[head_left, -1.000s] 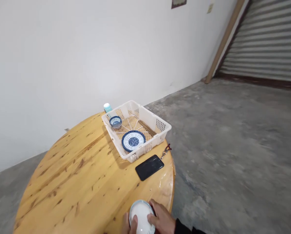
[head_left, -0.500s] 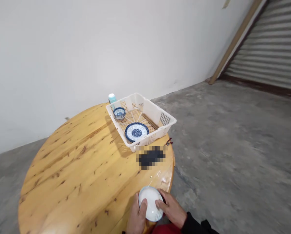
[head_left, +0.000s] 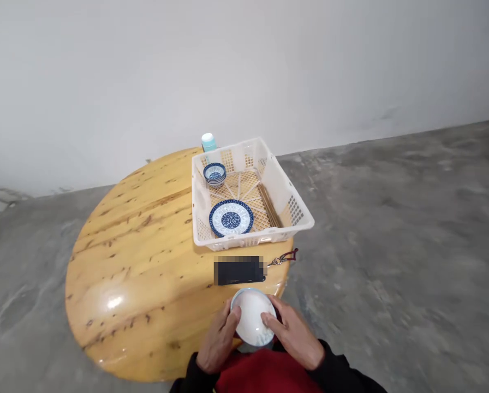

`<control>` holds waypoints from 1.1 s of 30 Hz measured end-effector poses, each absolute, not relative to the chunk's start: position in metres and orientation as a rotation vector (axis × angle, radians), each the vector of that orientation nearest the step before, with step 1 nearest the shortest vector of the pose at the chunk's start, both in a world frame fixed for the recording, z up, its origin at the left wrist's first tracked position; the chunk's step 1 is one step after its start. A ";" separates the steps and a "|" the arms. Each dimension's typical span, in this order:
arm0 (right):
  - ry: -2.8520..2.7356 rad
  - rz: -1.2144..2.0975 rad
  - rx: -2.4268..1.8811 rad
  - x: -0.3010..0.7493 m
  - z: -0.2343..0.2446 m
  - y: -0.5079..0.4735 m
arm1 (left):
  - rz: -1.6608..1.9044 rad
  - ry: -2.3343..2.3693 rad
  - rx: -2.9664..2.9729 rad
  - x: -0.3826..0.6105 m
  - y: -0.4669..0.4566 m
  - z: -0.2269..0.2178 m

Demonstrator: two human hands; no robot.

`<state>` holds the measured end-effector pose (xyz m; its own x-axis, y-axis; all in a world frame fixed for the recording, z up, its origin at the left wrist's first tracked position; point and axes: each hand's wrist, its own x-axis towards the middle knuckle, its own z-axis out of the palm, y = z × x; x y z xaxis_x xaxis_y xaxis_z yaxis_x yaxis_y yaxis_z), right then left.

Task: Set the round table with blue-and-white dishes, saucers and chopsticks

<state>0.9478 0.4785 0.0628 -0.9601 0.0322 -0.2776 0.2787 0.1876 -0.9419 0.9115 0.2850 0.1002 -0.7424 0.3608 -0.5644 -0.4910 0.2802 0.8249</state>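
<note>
A white bowl with a pale blue rim (head_left: pixel 250 316) is held between both hands close to my body, at the table's near edge. My left hand (head_left: pixel 220 334) grips its left side, thumb over the rim. On the opposite side my right hand (head_left: pixel 292 333) holds it, the thumb reaching inside. The fingers beneath the bowl are hidden. Just beyond it lies a dark flat object, partly blurred out (head_left: pixel 241 270), with a dark red strap and metal ring (head_left: pixel 283 258) at its right end.
A white plastic basket (head_left: pixel 296 204) stands on the round wooden table (head_left: pixel 146 262). Inside are stacked blue-and-white bowls (head_left: pixel 214 173), a blue-patterned plate (head_left: pixel 231 218) and brown chopsticks (head_left: pixel 270 204). Behind the basket is a light blue bottle (head_left: pixel 208 142). A white wall rises beyond.
My view has turned to the right and the shutter is out of sight. Both hands still hold the bowl, which appears slightly higher in view; more of my sleeves shows.
</note>
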 end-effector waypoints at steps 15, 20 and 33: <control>1.996 -1.883 -0.027 0.848 0.143 0.555 | 1.788 1.770 0.024 0.850 0.341 0.194; 2.007 -1.859 0.046 0.813 0.166 0.564 | 1.814 1.679 0.064 0.805 0.346 0.202; 2.122 -1.633 0.185 0.635 0.163 0.615 | 1.777 1.786 -0.182 0.641 0.426 0.180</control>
<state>0.6345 0.6152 0.1634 -0.8880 -0.1654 -0.4291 0.3724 0.2890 -0.8819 0.6414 0.4257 0.1797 -0.8067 0.3136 -0.5008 -0.4992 0.0919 0.8616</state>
